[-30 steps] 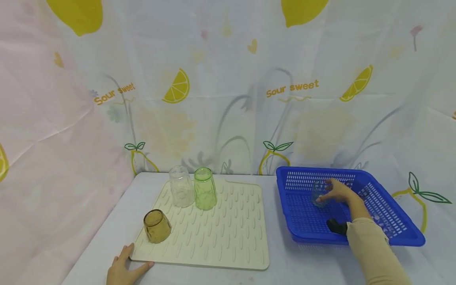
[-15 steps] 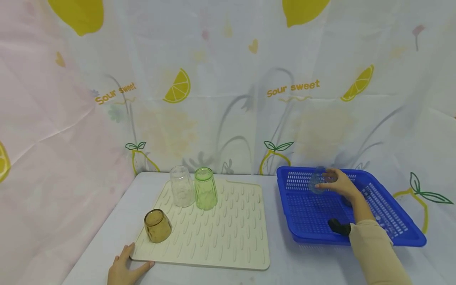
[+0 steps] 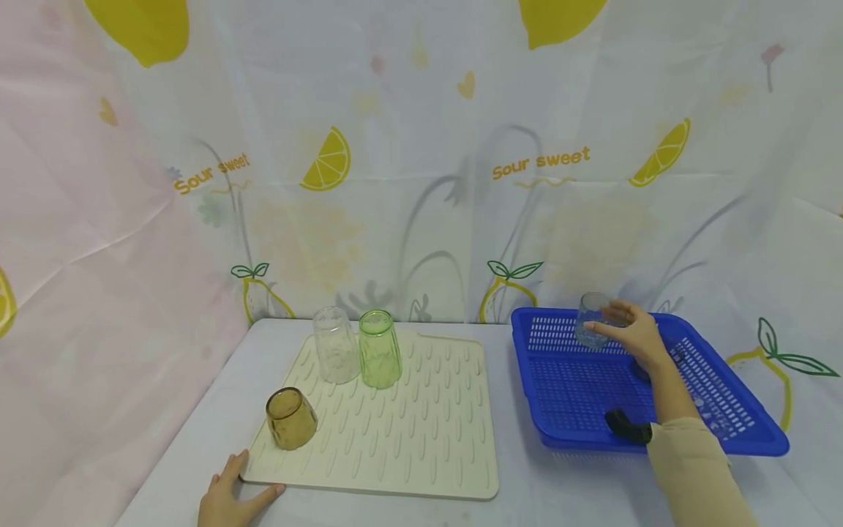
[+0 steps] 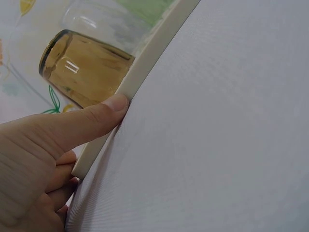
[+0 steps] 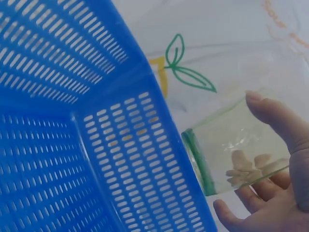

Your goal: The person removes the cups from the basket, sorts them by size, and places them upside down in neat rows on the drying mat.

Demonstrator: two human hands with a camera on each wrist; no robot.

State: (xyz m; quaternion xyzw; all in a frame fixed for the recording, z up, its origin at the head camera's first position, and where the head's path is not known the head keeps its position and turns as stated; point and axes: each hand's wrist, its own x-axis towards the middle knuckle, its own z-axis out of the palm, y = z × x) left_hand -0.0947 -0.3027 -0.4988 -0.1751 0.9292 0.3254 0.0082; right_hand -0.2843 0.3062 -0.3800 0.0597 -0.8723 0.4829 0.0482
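Note:
My right hand (image 3: 639, 337) grips a clear drinking glass (image 3: 588, 326) at the back of the blue basket (image 3: 536, 424). In the right wrist view, thumb and fingers lie round the glass (image 5: 227, 150), which has a thick greenish base beside the basket wall. My left hand (image 3: 227, 498) holds the near left corner of the cream drying mat (image 3: 395, 439), thumb on its front edge and fingers at its side. Close to that hand, an amber glass (image 3: 292, 421) stands upside down on the mat. Behind it stand a tall clear glass (image 3: 337, 348) and a green glass (image 3: 380, 351), also upside down.
Inside the basket, a dark object (image 3: 639, 371) is partly hidden by my right forearm. A black strap (image 3: 626, 427) hangs at my right sleeve, over the basket's front. A curtain printed with lemons (image 3: 421, 219) stands right behind the white table (image 3: 520, 490).
My right hand has lifted the clear glass from the basket floor up to the height of its back rim. My left hand and the glasses on the mat have stayed put.

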